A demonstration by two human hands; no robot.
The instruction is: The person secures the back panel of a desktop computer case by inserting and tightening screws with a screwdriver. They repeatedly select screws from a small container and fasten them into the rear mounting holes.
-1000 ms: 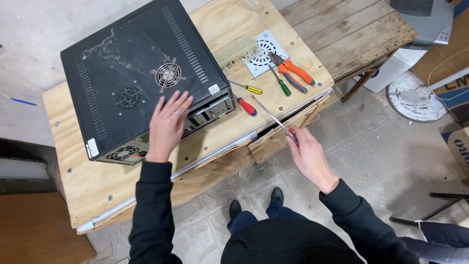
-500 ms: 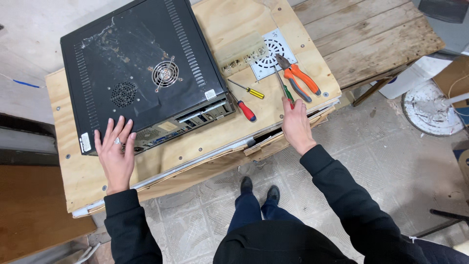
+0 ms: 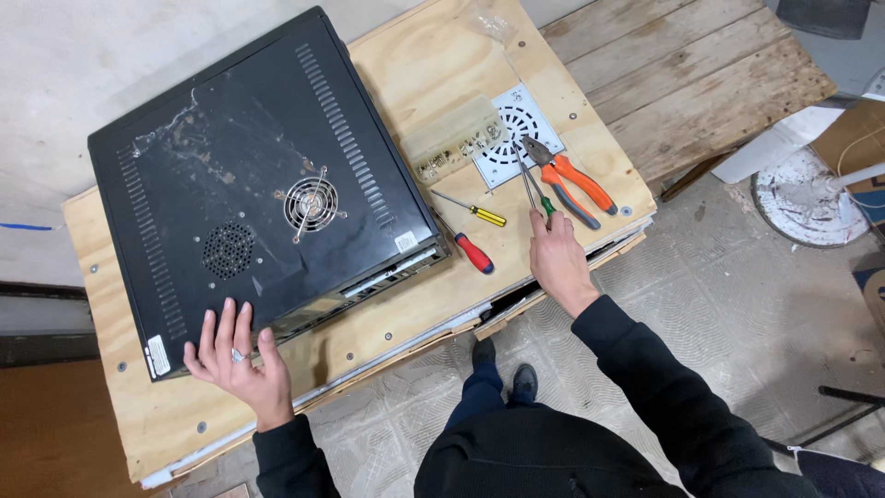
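Head view: nearest, the left hand (image 3: 235,361) is spread flat, fingers apart, on the near corner of the large black sheet-metal computer case (image 3: 263,194), which lies on its side on the plywood tabletop (image 3: 433,55). The case is judged heavy, rigid and smooth; its edges and corners offer the surest hold. Farther right, the right hand (image 3: 556,258) is closed around the green-handled screwdriver (image 3: 537,194), a light, stiff tool, beside orange-handled pliers (image 3: 572,180).

Computer case (image 3: 249,184): black, slotted vents. Pliers (image 3: 572,180): orange handles. Screwdrivers: one red-handled (image 3: 473,253), one yellow-and-black-handled (image 3: 483,215), one green-handled (image 3: 546,205).
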